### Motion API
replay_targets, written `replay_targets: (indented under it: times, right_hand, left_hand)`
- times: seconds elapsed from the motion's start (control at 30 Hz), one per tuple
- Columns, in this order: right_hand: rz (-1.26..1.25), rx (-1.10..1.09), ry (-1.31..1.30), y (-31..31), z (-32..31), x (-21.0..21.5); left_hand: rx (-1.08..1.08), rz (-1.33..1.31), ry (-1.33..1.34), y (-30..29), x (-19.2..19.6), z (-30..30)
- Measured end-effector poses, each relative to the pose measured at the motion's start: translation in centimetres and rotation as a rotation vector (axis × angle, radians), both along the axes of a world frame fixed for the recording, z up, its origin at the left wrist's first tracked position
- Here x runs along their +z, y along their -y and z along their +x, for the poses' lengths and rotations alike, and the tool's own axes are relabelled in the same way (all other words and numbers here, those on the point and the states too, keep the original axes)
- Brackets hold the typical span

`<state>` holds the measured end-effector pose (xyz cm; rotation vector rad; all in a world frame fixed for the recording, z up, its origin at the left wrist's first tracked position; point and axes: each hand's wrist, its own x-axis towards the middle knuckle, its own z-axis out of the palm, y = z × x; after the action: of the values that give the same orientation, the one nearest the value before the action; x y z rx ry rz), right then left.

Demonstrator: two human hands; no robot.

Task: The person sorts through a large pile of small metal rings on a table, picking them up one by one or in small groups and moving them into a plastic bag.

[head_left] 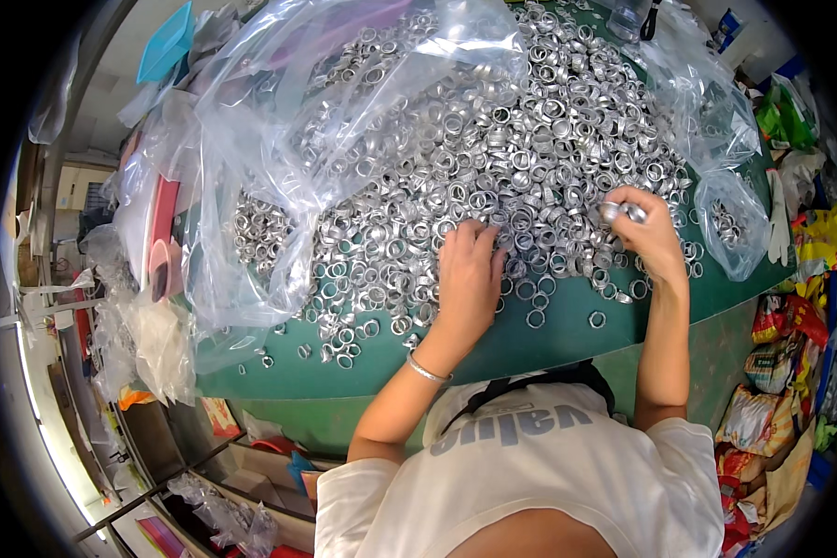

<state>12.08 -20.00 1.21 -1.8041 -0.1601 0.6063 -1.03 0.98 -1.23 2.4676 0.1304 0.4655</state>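
Observation:
A broad heap of silver metal rings point(549, 139) covers much of the green tabletop point(391, 367). My left hand point(468, 279) rests on the near side of the heap, palm down, its fingers apart and slightly bent among the rings; whether a ring lies under the fingertips is hidden. At the right edge of the heap my right hand point(649, 232) is closed on a few silver rings point(625, 212), which show between thumb and fingers. A silver bracelet point(426, 369) circles my left wrist.
A large clear plastic bag point(251, 186) drapes over the heap's left side. Another clear bag point(732, 223), with rings inside, lies at the right edge beside a white glove point(777, 219). Colourful packages point(758, 418) are piled right of the table. A blue tray point(166, 42) stands far left.

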Motion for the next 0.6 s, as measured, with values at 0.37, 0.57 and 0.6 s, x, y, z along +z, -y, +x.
replay_targets:
  times: [0.37,0.57,0.6]
  right_hand:
    - [0.175,0.142,0.101,-2.8,-2.8,-0.3]
    - [-0.479,0.215,0.804,-5.8,-4.4,-0.8]
    - [-0.450,0.209,0.802,-5.7,-4.2,-0.9]
  left_hand:
    - [0.073,-0.119,0.094,-0.7,-0.8,-0.2]
    - [0.171,-0.644,-0.101,-1.1,0.7,-1.0]
    - [0.165,-0.718,-0.116,-1.2,1.1,-1.1]
